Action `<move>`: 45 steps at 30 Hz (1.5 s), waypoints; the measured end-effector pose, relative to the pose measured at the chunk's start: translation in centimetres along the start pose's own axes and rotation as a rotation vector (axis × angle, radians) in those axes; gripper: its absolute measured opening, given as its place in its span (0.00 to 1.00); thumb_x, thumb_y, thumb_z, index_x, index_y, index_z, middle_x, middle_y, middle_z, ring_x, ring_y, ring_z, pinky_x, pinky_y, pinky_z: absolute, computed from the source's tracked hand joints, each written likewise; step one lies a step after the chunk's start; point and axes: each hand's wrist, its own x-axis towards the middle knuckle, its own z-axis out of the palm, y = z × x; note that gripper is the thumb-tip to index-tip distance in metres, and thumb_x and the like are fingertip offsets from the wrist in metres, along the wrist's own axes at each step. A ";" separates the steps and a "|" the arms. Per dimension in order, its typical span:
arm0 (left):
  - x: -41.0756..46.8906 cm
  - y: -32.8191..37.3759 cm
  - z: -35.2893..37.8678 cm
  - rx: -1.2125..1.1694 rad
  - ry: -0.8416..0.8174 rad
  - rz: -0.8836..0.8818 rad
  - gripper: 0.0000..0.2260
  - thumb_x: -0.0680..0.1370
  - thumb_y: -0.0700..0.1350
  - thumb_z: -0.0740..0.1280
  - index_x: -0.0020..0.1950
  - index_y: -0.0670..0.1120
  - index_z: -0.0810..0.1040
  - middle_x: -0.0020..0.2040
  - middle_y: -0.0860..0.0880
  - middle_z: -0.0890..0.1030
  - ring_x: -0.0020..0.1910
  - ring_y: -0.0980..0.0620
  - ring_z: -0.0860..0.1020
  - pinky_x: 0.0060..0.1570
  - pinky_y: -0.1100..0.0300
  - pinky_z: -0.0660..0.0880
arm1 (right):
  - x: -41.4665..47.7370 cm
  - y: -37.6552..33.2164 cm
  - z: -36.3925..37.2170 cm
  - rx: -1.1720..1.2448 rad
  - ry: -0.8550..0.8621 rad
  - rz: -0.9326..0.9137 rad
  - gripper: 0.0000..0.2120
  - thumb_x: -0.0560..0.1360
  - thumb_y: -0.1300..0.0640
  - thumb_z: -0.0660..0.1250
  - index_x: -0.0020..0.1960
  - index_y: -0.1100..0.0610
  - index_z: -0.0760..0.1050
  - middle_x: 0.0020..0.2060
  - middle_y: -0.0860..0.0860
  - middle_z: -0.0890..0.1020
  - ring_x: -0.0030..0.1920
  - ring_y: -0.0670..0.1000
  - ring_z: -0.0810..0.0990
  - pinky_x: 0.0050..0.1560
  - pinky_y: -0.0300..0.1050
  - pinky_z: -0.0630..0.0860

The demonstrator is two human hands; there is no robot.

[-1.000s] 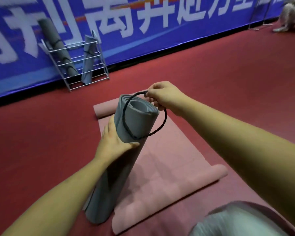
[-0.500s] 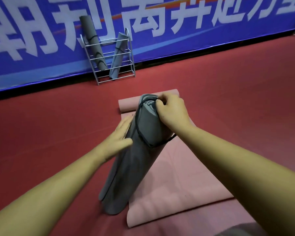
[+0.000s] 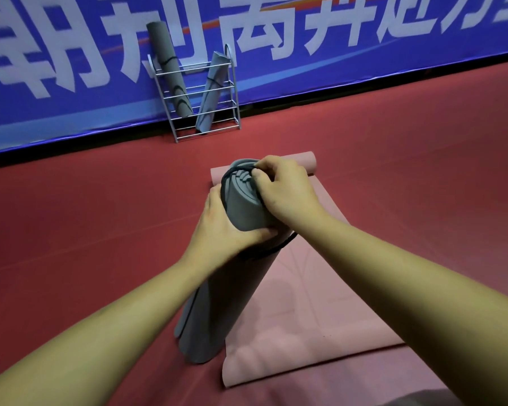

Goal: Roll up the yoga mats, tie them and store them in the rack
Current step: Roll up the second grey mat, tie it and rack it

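Your left hand [image 3: 220,227] grips the tilted grey mat [image 3: 217,303] just below its top, and your right hand [image 3: 288,194] pinches the cord [image 3: 280,249] there.

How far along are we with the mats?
Done: two tied grey rolls stand in the rack. In hand: the left hand grips a third rolled grey mat while the right hand pinches a black loop around its top end. Left: seat that loop, rack this mat, then roll, tie and store the flat pink mat.
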 end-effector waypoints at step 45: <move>0.2 -1.7 -2.4 -0.081 -0.166 0.169 0.44 0.52 0.63 0.78 0.65 0.64 0.66 0.60 0.67 0.76 0.61 0.69 0.73 0.56 0.67 0.70 | 3.2 9.1 -4.6 0.631 -0.220 0.571 0.06 0.75 0.66 0.69 0.40 0.60 0.75 0.25 0.50 0.67 0.23 0.47 0.62 0.22 0.38 0.62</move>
